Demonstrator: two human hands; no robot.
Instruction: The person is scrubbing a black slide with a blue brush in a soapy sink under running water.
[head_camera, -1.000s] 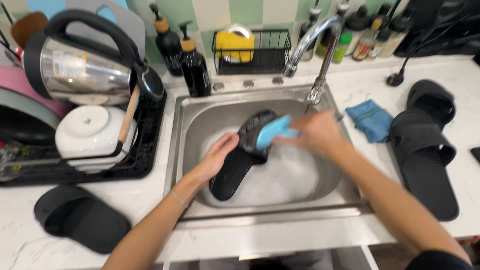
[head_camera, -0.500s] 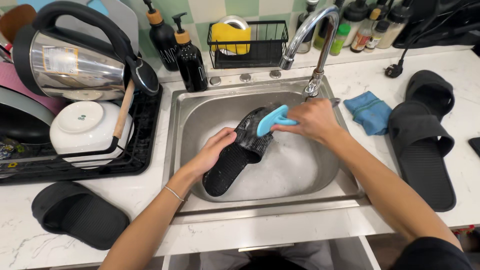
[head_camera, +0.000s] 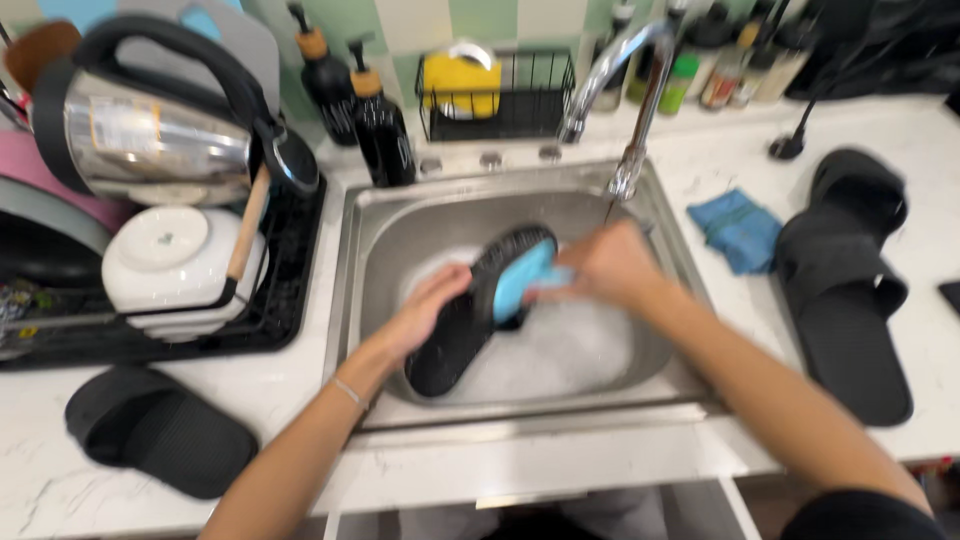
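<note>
Since half a second ago your right hand (head_camera: 610, 265) has slid the blue brush (head_camera: 525, 278) from the top end of the black slipper (head_camera: 478, 312) down onto the middle of its sole, and the slipper now lies a little flatter in the sink (head_camera: 390, 225). At the far left, another black slipper (head_camera: 155, 432) lies flat on the white counter (head_camera: 40, 480), just in front of the black dish rack (head_camera: 280, 310), which carries a white bowl (head_camera: 175, 255) turned upside down and a steel kettle (head_camera: 150, 135) with a black handle. Your left hand (head_camera: 425, 315) is curled around the lower left edge of the slipper in the sink, fingers closed on it, holding it tilted above the foamy water. Your right hand is shut around the brush handle, the blue pad pressed against the slipper's sole. Behind the sink stand two dark pump bottles (head_camera: 355, 100) and a wire basket (head_camera: 500, 95) with something yellow in it; the curved tap (head_camera: 625, 90) rises over the basin's far edge. To the right a crumpled blue cloth (head_camera: 738, 228) lies on the counter just beside the sink, and next to it two more black slippers (head_camera: 845, 290) rest one overlapping the other.
</note>
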